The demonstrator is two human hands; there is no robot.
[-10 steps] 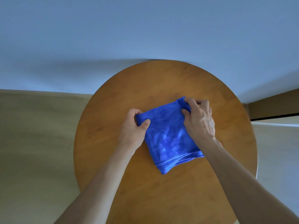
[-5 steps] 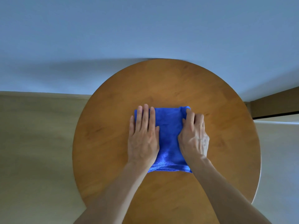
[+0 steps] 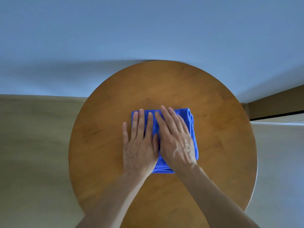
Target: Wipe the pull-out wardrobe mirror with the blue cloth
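Note:
The blue cloth [image 3: 191, 127] lies folded into a small rectangle at the middle of a round wooden table [image 3: 222, 145]. My left hand [image 3: 139, 145] lies flat on the cloth's left half, fingers straight and pointing away from me. My right hand [image 3: 176, 139] lies flat on the right half, fingers straight and angled to the upper left, beside the left hand. Both palms press down on the cloth and cover most of it. No wardrobe mirror is in view.
The table stands against a pale blue wall [image 3: 148, 30]. Beige floor [image 3: 32, 153] spreads to the left. At the right edge a brown wooden strip [image 3: 278, 104] runs above a pale surface [image 3: 279, 162].
A second ago both hands pinched the cloth's top corners. They laid it down squared up, and my right hand has since opened from curled fingers to lie flat beside the left.

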